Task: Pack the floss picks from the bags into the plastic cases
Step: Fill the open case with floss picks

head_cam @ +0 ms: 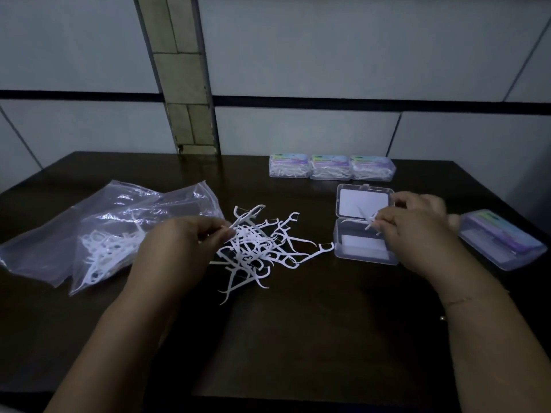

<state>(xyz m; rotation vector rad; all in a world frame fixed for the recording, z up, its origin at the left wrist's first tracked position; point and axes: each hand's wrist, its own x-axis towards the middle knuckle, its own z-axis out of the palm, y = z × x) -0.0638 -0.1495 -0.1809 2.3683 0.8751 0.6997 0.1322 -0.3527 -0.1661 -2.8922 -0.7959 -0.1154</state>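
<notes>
Over the open clear case (364, 225) at right, your right hand (417, 231) pinched a floss pick (370, 221); your left hand (182, 245) curled fingertips into the loose pile (262, 248) beside the bags (98, 231).

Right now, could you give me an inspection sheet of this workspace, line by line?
Surface: dark table, dimly lit.
Job's things: loose pile of floss picks at centre; plastic bags on the left with picks inside; open case; three filled cases in a row at the back; another case at far right.
Clutter: nothing seen.
Hands: left hand pinches picks at the pile; right hand holds picks over the open case.
Cables: nothing seen.
Surroundings: panelled wall behind.
</notes>
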